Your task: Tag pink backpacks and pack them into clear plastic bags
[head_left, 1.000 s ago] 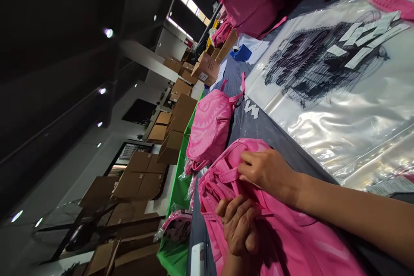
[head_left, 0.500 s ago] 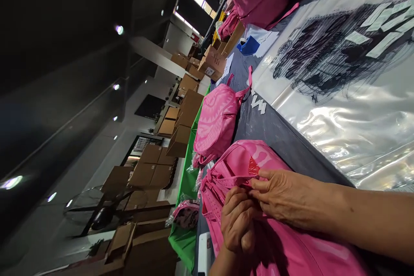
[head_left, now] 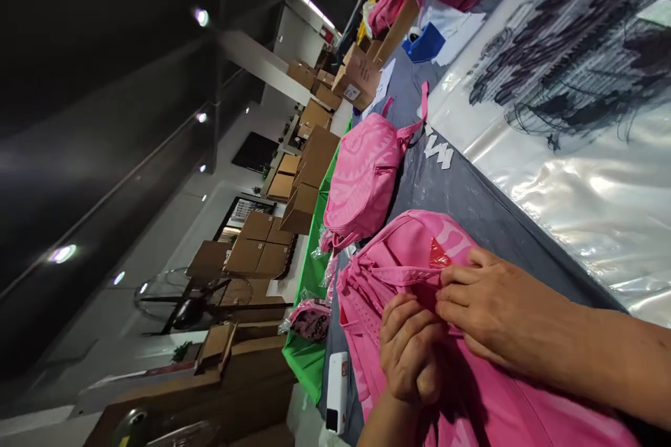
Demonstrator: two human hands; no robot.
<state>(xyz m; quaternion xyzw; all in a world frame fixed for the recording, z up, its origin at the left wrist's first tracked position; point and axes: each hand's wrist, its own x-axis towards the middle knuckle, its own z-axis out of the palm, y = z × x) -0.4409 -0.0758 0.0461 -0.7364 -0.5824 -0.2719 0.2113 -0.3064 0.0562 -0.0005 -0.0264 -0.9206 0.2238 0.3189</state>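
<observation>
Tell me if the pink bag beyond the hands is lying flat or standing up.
Lying flat: the pink bag rests front up across the green plastic and the dark tabletop.

Pink backpack (head_left: pixel 414 244) on grey surface (head_left: pixel 472 216). R hand (head_left: pixel 498 307) on fabric just below red tab (head_left: pixel 439 253); L hand (head_left: pixel 409 349) curled by perforated strap (head_left: pixel 364 325). White device (head_left: pixel 337 391) near L hand. 2nd pink bag (head_left: pixel 364 174) farther along. Printed plastic sheet (head_left: pixel 566 174) right; cardboard boxes (head_left: pixel 256 251) left.
</observation>
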